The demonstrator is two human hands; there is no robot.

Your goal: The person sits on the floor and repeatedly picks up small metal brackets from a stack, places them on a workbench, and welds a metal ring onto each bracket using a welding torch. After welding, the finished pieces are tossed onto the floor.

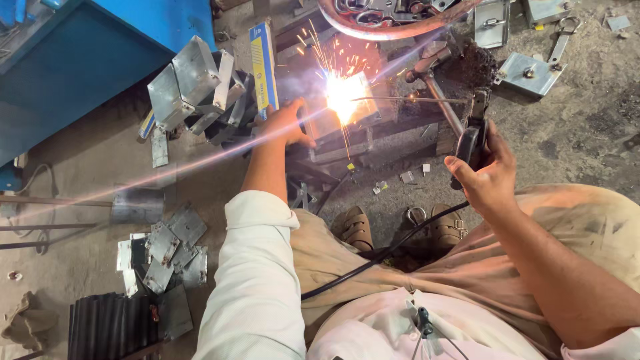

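Right hand [490,170] wrapped tight round black welding electrode holder [472,143], thin rod sparking on grey metal box [340,123]; left hand [285,123] fingers curled, steadying box's edge.

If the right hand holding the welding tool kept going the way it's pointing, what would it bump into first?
Probably the metal box under the sparks: the right hand aims its electrode holder and thin rod leftward at it. Depth is hard to judge.
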